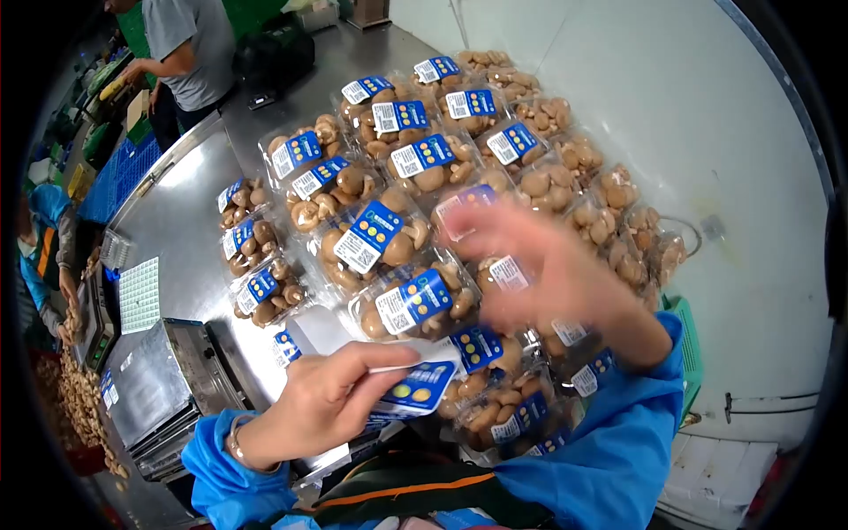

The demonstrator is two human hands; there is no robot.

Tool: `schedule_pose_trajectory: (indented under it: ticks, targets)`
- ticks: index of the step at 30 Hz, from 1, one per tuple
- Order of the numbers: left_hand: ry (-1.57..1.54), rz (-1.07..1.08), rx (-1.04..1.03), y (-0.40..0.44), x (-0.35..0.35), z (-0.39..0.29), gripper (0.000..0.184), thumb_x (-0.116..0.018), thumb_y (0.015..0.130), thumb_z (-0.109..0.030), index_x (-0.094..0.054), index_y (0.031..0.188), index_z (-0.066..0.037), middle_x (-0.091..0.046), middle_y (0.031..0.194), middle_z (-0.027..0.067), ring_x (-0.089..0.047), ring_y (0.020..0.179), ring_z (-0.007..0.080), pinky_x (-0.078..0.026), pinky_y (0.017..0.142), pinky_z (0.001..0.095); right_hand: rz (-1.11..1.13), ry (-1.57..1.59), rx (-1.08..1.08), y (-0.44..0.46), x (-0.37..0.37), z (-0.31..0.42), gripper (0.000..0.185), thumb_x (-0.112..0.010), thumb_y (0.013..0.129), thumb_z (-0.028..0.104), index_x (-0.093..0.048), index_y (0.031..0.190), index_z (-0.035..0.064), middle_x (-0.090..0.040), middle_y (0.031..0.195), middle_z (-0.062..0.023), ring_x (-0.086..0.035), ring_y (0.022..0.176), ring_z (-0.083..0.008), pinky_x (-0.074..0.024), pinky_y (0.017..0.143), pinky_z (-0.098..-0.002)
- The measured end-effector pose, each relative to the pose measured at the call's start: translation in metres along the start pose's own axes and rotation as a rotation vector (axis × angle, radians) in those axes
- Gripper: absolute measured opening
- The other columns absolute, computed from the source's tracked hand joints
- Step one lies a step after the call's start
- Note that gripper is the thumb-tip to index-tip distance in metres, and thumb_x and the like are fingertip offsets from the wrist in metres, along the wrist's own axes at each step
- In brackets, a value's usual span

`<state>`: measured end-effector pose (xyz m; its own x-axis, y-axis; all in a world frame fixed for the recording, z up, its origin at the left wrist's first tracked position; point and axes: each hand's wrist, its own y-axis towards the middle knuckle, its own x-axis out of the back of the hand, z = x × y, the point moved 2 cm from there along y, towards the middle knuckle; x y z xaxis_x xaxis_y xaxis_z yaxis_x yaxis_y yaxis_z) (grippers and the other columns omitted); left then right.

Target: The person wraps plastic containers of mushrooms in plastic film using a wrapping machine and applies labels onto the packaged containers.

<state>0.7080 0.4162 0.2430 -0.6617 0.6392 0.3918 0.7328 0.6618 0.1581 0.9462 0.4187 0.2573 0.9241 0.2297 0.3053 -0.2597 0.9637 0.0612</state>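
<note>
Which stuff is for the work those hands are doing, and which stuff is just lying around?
Seems part of the job:
labels in the left hand
mushroom packs, some below the blurred right hand

Probably just lying about:
blue crate, upper left
green basket, right side
black bundle, at the back

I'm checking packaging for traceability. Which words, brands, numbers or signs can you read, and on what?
No text reads clearly.
Mushroom-pack labels: QR-style codes visible, wording too small.
Held label in the left hand: wording too small.
Small label at the metal box: too small.
</note>
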Motion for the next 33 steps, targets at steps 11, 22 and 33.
schedule_pose_trajectory:
  ticks: [11,22,33]
  targets:
    - [-0.312,0.015,0.365,-0.025,-0.054,0.06,0.018,-0.061,0.084,-0.017,-0.065,0.087,0.0,-0.061,0.063,0.0035,-0.055,0.058,0.0049,-0.044,0.05,0.0218,-0.635,-0.167,-0.131,-0.032,0.1,-0.015,0.018,-0.061,0.079,0.007,-0.057,0.096,0.0026,-0.061,0.084,-0.0057,-0.058,0.073,-0.0113,-0.0491,0.062,-0.0229]
    - [-0.64,-0.042,0.377,-0.028,-0.025,-0.001,0.055,-0.054,0.078,0.008,-0.035,0.13,0.001,-0.043,0.128,0.0134,-0.043,0.116,0.0185,-0.036,0.095,0.0302,-0.706,-0.753,-0.64,-0.012,0.219,-0.274,0.042,-0.069,0.07,0.012,-0.054,0.108,0.0007,-0.061,0.09,-0.0101,-0.059,0.076,-0.0184,-0.0494,0.063,-0.0267]
    - [-0.145,0.08,0.016,-0.019,-0.06,-0.025,0.021,-0.058,0.083,-0.002,-0.053,0.103,0.001,-0.064,0.084,0.0132,-0.065,0.072,0.0161,-0.05,0.061,0.0256,0.099,-0.298,0.213,-0.1,-0.035,0.039,0.058,-0.068,0.073,0.027,-0.046,0.118,-0.0016,-0.051,0.107,-0.0166,-0.052,0.095,-0.0303,-0.0419,0.082,-0.036]
